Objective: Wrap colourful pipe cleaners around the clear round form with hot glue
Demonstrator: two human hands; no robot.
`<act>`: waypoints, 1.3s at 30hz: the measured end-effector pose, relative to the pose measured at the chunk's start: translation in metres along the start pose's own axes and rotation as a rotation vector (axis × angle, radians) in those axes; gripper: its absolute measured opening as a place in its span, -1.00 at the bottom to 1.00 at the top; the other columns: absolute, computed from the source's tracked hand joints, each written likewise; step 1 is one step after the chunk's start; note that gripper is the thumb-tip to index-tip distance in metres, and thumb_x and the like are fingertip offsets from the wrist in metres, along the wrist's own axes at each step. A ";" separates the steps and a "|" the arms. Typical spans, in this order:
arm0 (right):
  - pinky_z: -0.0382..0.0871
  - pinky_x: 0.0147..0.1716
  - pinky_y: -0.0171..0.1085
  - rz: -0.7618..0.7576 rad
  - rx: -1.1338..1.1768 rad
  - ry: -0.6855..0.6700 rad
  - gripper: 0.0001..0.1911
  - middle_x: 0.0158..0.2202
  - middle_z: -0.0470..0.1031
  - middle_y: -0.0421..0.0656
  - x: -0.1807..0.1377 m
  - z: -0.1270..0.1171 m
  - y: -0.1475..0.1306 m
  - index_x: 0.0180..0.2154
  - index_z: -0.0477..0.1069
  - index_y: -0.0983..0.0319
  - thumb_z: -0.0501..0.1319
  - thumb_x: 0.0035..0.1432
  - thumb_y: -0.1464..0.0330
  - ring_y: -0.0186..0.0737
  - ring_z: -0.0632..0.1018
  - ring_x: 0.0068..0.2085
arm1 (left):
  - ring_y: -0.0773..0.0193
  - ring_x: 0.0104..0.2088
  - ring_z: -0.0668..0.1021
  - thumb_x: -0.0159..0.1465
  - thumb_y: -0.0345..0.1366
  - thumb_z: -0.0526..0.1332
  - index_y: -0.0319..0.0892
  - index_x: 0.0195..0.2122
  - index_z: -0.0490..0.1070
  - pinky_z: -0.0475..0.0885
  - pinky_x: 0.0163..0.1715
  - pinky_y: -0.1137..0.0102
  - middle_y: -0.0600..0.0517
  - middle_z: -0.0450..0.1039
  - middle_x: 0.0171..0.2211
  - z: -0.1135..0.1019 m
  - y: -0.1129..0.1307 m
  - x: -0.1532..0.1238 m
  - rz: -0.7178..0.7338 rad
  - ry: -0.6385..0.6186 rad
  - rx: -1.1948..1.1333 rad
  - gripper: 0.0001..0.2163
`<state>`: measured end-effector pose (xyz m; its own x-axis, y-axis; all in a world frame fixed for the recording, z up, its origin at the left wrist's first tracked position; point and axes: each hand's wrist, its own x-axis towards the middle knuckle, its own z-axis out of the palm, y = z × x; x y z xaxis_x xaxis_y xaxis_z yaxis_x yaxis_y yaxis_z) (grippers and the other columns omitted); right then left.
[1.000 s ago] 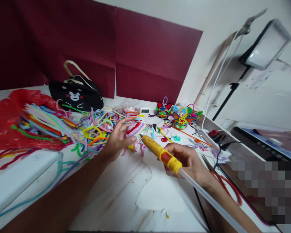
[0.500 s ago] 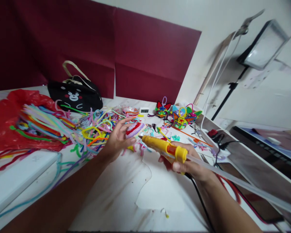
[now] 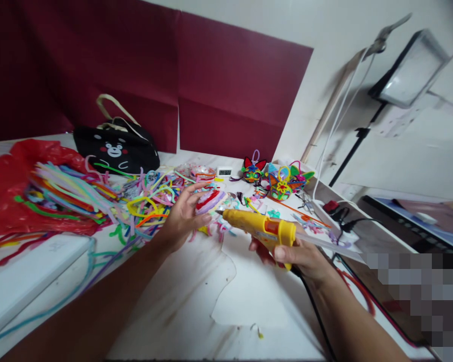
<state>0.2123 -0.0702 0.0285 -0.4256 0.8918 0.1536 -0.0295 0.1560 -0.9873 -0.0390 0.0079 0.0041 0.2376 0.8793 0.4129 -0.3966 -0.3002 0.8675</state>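
My left hand (image 3: 184, 216) holds a pipe-cleaner piece (image 3: 210, 201) with red, white and lilac rows between thumb and fingers, above the table. My right hand (image 3: 290, 251) is wrapped round the handle of a yellow hot glue gun (image 3: 256, 226), a clear glue stick (image 3: 324, 243) jutting from its back. The gun's metal nozzle points left, close to the piece and my left thumb; whether it touches cannot be made out. Below the gun lies a white sheet with a wavy edge (image 3: 249, 296).
Loose pipe cleaners (image 3: 151, 201) heap at left beside a red plastic bag (image 3: 7, 201) and a black bag (image 3: 117, 146). Finished pipe-cleaner ornaments (image 3: 252, 172) stand at the back near a small digital clock (image 3: 224, 172). A black cord (image 3: 317, 311) trails from the gun. A white box (image 3: 38, 276) lies front left.
My right hand has turned the glue gun slightly, its back end shifting right and the glue stick swinging up. The left hand and its piece have hardly moved.
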 end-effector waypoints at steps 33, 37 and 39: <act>0.17 -0.60 -0.36 -0.022 0.134 -0.052 -0.59 -0.48 0.54 -0.13 0.001 -0.007 0.010 -0.26 0.59 0.30 0.42 -0.06 0.12 -0.32 0.42 -0.54 | -0.03 0.06 0.48 -0.01 -0.33 0.46 -0.08 0.20 0.23 0.55 -0.24 0.36 -0.14 0.35 0.11 -0.001 -0.001 -0.002 -0.036 -0.056 -0.032 -0.27; 0.19 -0.61 -0.39 -0.020 0.116 -0.019 -0.57 -0.47 0.55 -0.14 0.000 -0.005 0.007 -0.26 0.59 0.28 0.44 -0.09 0.10 -0.34 0.42 -0.54 | 0.03 0.00 0.51 -0.02 -0.35 0.45 -0.08 0.18 0.25 0.52 -0.30 0.40 -0.11 0.36 0.05 0.000 -0.001 -0.001 -0.036 -0.020 -0.016 -0.28; 0.18 -0.62 -0.39 -0.017 0.101 0.004 -0.56 -0.45 0.56 -0.14 0.000 -0.005 0.006 -0.27 0.58 0.28 0.45 -0.11 0.09 -0.36 0.41 -0.55 | 0.05 -0.03 0.52 -0.03 -0.36 0.45 -0.07 0.17 0.26 0.51 -0.30 0.41 -0.09 0.36 0.02 0.000 -0.001 -0.001 -0.037 -0.009 -0.008 -0.29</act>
<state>0.2162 -0.0672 0.0225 -0.4209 0.8910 0.1700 -0.1275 0.1274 -0.9836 -0.0387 0.0073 0.0033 0.2604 0.8861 0.3833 -0.3941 -0.2649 0.8801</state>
